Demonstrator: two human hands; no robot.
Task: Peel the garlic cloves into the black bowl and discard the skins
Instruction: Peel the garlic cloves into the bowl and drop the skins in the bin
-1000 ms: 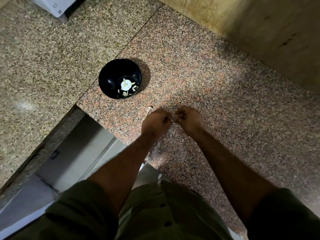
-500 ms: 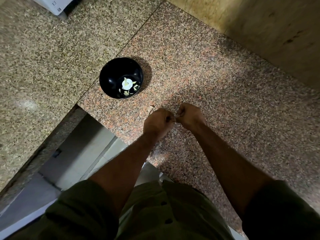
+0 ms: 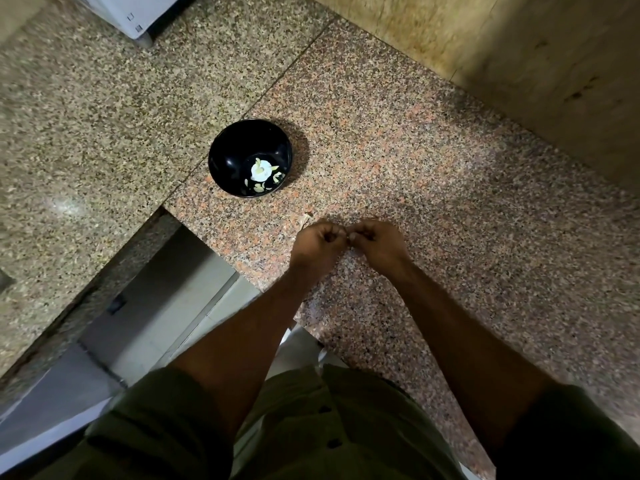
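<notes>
In the head view, the curled left hand (image 3: 320,242) and the curled right hand (image 3: 379,239) meet fingertip to fingertip low over the speckled pink granite counter (image 3: 450,202), both pinched shut on something too small and hidden to see; I judge it a garlic clove being skinned. The round glossy black bowl (image 3: 250,157) stands well apart, up and to the left, holding a pale garlic head remnant with a few cloves or skin bits (image 3: 262,173). A thin papery skin scrap (image 3: 304,219) lies on the counter just beside the left hand. The risks, as I judge them: the slippery clove pops out of the pinch and rolls off the nearby counter edge, or loose skins drift into the bowl.
</notes>
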